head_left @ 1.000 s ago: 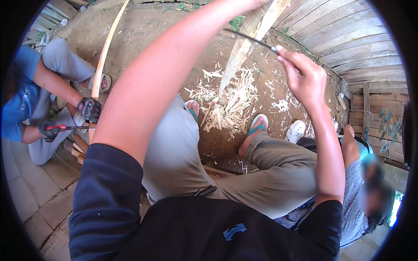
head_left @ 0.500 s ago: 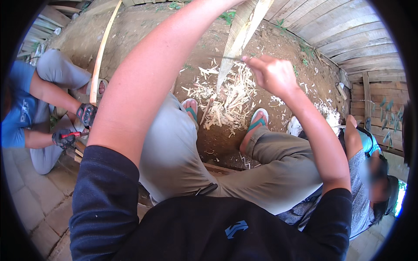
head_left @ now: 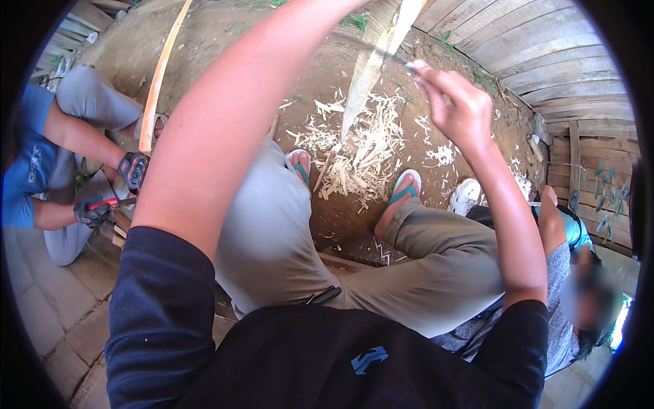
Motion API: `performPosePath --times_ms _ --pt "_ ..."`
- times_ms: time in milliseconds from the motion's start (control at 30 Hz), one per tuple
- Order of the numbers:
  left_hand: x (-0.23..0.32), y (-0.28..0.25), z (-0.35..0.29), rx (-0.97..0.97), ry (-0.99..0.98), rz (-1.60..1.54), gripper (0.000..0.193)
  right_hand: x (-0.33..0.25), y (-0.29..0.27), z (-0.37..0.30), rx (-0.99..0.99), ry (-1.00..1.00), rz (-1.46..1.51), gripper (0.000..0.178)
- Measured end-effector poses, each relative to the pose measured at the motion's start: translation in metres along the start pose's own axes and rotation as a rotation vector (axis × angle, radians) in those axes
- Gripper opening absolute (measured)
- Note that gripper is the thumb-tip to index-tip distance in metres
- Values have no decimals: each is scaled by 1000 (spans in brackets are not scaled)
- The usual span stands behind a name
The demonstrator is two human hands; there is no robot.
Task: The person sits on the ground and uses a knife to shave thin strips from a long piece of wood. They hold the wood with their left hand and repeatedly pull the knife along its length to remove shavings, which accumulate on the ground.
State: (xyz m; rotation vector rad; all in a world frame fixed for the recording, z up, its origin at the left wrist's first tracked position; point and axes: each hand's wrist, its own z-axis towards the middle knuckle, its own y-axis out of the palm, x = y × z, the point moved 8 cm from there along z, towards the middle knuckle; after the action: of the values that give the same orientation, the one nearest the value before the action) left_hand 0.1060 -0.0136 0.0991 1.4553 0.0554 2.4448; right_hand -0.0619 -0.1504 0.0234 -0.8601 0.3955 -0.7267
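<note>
Clearly, our right hand (head_left: 463, 105) pinched a thin dark blade (head_left: 400, 60) across the tapered plank (head_left: 361, 85), whose narrow end pointed at shavings (head_left: 375, 153) on the dirt floor (head_left: 218, 41), inward from its wood-walled edge; we couldn't tell our out-of-view left hand's grip.

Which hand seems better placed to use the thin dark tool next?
Probably the right hand: it holds the thin dark tool, which crosses the pale, tapered wooden piece in this view. The left hand is beyond the top edge.
</note>
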Motion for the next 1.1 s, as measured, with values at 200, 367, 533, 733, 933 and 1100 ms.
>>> performPosePath --times_ms 200,367,533,733,933,1100 --pt "-2 -9 -5 30 2 17 65 -7 54 -35 -435 3 -86 28" --pt "-1 -14 -3 58 8 66 65 -8 -2 -3 25 6 -27 19" --pt "-8 -25 8 103 18 47 65 -4 6 -5 45 41 9 20" --pt "-17 -44 16 140 29 58 65 -4 27 -3 -174 13 -5 21" --pt "4 -28 -2 102 85 78 70 -9 36 -20 -247 -17 -81 25" --pt "20 -17 -19 36 38 239 77 -4 -12 7 38 -9 -31 23"
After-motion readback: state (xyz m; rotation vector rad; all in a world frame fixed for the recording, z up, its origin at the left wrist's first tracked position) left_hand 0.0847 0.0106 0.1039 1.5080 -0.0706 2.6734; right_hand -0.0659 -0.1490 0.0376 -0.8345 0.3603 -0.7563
